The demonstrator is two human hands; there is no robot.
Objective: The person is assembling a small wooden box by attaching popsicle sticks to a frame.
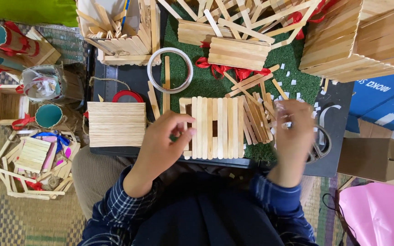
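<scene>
The left hand (pixel 163 139) rests with fingers curled together on the left edge of a flat panel of wooden sticks (pixel 213 127), which lies on the green mat (pixel 292 68) over the counter. The right hand (pixel 292 132) is blurred beside loose sticks (pixel 256 119) at the panel's right; I cannot tell whether it grips one. The step looks like panel assembly, and adding another stick would call for careful alignment. Far left, an open stick box (pixel 124 32) holds loose sticks; a tape ring (pixel 170 69) lies beside it.
</scene>
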